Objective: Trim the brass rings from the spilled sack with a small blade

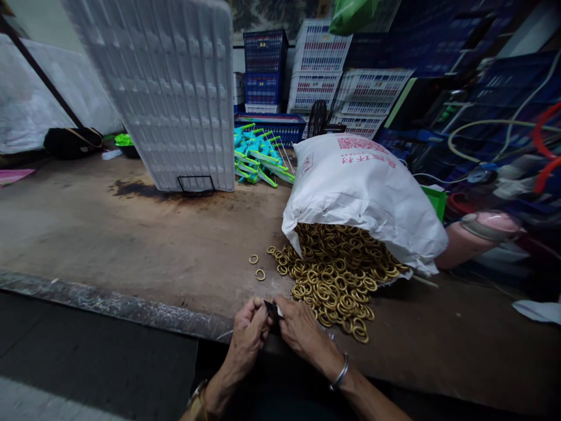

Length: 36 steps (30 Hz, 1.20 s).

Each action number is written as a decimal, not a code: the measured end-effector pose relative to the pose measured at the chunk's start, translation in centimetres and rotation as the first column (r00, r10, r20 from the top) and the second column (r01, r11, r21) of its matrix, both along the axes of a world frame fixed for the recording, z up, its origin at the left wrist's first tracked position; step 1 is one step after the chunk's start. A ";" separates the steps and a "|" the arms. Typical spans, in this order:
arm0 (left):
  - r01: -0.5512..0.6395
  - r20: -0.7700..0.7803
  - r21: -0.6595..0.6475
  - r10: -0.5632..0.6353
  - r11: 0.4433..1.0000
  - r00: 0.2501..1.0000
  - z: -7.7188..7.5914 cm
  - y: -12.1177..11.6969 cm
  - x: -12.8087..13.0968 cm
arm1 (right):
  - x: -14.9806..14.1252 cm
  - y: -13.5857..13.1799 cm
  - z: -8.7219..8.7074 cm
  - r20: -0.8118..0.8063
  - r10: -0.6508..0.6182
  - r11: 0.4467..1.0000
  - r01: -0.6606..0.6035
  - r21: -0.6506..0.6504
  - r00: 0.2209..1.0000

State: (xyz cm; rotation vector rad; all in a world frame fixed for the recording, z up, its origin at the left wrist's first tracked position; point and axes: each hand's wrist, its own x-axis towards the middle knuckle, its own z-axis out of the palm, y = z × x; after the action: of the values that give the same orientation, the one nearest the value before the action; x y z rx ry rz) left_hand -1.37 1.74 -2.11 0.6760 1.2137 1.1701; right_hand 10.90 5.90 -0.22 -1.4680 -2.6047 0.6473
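Observation:
My left hand (pixel 248 336) and my right hand (pixel 302 330) meet at the near edge of the worn table (pixel 131 245). Both are closed in a pinch on a small dark part (pixel 272 309) held between them; I cannot make out what it is. Just beyond my right hand lies a heap of brass-coloured rings (pixel 337 275) spilling from a white woven sack (pixel 363 193) lying on its side. Two loose rings (pixel 257 266) sit apart to the left of the heap. A bangle is on my right wrist and a watch on my left.
A tall stack of white moulded trays (pixel 175 88) stands at the table's back. Beside it lie blue and green plastic pieces (pixel 258 155). Blue and white crates (pixel 315 64) are piled behind. Hoses and clutter (pixel 504 140) fill the right side. A black bag (pixel 72 142) sits far left.

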 end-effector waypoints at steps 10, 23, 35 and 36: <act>0.057 0.198 -0.015 -0.053 0.998 0.979 1.2 -1.7 -0.5 | -1.0 2.3 -0.8 0.145 -0.076 0.991 0.058 0.121 0.987; -0.063 0.516 -0.162 0.139 0.985 0.845 -0.1 -0.4 -1.8 | -5.2 6.0 -2.8 0.049 -0.196 0.955 0.180 0.235 0.979; -0.069 0.432 -0.122 0.116 0.990 0.894 -2.4 1.1 -2.6 | -4.3 5.6 -2.0 -0.080 -0.064 0.983 0.077 0.169 0.995; -0.095 0.389 -0.115 0.133 0.989 0.911 -2.6 1.3 -2.7 | -4.0 5.4 -1.6 -0.119 -0.035 0.986 0.054 0.158 0.992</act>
State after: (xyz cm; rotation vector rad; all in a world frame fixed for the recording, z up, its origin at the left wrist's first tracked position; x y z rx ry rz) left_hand -4.05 3.07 -4.75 0.2776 0.9632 1.2666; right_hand 6.86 11.27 -1.78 -1.3929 -2.4651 0.4882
